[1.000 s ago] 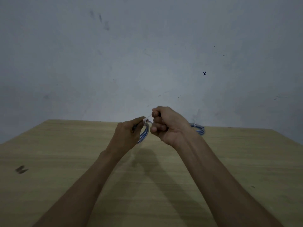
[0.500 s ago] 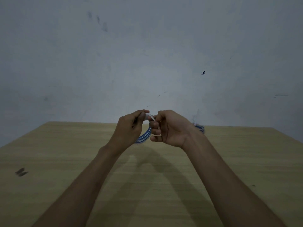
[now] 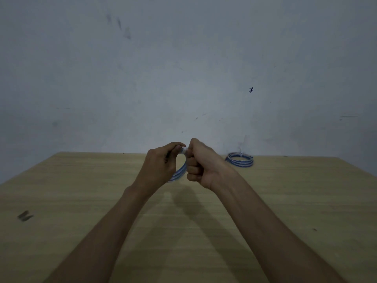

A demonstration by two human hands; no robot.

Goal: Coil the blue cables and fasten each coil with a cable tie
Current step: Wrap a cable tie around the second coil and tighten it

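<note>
I am watching both hands meeting just above the centre of the frame, raised over the wooden table (image 3: 81,201). The left hand (image 3: 161,162) is gripping the blue cable coil (image 3: 179,173), its fingers curled round the upper part of the loop. The lower arc of the coil is showing between the two hands, hanging clear of the tabletop. The right hand (image 3: 201,166) is balled into a fist right beside it, knuckles against the coil or just short of it (I cannot tell which). Its thumb and forefinger are pinching the white cable tie (image 3: 184,150) at the top of the loop, where the two hands are coming together. The fingers are hiding how the tie is sitting round the strands.

Right of centre, a second coil (image 3: 240,161) is lying flat near the far edge of the table, close to the wall (image 3: 183,68) and well apart from the hands. A second tie (image 3: 241,154) is standing up from its back rim. A dark smudge (image 3: 24,216) is sitting on the table at the lower left. The grey wall is filling the upper half of the frame.
</note>
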